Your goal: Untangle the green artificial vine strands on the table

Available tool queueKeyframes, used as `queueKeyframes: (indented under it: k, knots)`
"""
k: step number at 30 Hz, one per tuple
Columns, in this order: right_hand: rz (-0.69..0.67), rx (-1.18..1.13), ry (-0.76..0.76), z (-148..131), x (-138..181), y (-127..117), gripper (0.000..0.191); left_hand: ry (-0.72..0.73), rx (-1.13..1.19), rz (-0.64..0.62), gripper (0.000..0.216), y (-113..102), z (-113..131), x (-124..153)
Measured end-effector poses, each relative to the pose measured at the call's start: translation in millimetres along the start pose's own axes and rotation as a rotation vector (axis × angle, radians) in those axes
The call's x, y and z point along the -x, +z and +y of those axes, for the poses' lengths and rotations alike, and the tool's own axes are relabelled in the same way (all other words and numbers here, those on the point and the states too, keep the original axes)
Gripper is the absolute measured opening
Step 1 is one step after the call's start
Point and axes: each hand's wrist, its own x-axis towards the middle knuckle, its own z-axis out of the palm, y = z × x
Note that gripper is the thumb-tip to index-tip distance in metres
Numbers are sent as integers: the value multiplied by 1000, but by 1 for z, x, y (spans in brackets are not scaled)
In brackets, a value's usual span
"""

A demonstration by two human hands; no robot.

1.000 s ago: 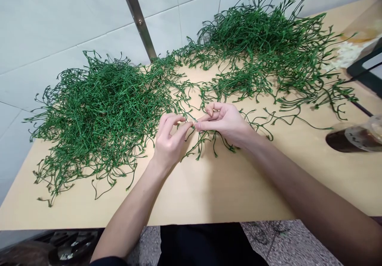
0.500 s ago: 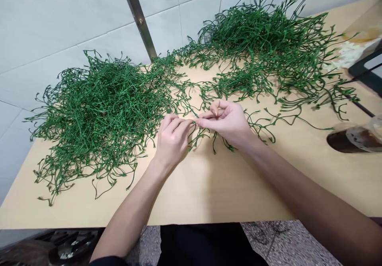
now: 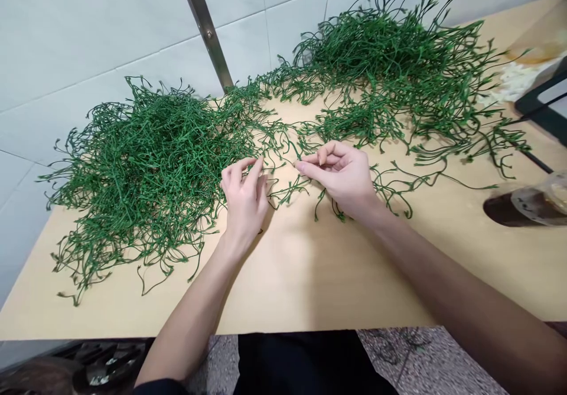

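Observation:
My left hand (image 3: 245, 197) is at the right edge of a large heap of green artificial plant stems (image 3: 155, 153). Its thumb and fingers are apart, and I see nothing held in it. To the right, my right hand (image 3: 343, 173) has thumb and forefinger pinched together on the end of a thin green stem, mostly hidden by the fingers. Between and below both hands lie a few loose green stems (image 3: 290, 188) on the tabletop. Each stem is wiry, with small forked tips.
A second heap of green stems (image 3: 376, 46) lies against the tiled wall (image 3: 292, 23). At right stand a cup of dark drink (image 3: 518, 207), a black-edged device (image 3: 547, 103) and small white pieces (image 3: 514, 82). A metal strip (image 3: 207, 32) runs down the wall. The wooden table (image 3: 283, 289) ends near my body.
My hands, which met at the fingertips, have come apart. The left has moved left and its fingers have opened; the right has risen slightly and stays pinched.

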Motion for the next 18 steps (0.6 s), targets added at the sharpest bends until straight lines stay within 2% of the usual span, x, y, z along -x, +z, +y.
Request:
queueKeyframes:
  k: [3, 5, 9, 12, 18]
  knots:
    - [-42, -11, 24, -2, 1, 1, 47, -31, 298, -94, 13, -1, 9, -2]
    - [-71, -13, 32, -3, 2, 1, 47, -148, 543, -197, 11, -1, 17, -1]
    - [-100, -5, 33, -3, 3, 1, 46, -416, 875, -347, 33, 1, 25, 0]
    - [-121, -13, 52, -3, 3, 1, 47, -458, 913, -322, 35, 1, 25, 0]
    - [-213, 33, 96, -5, 4, 3, 43, -399, 786, -217, 21, 0, 23, -2]
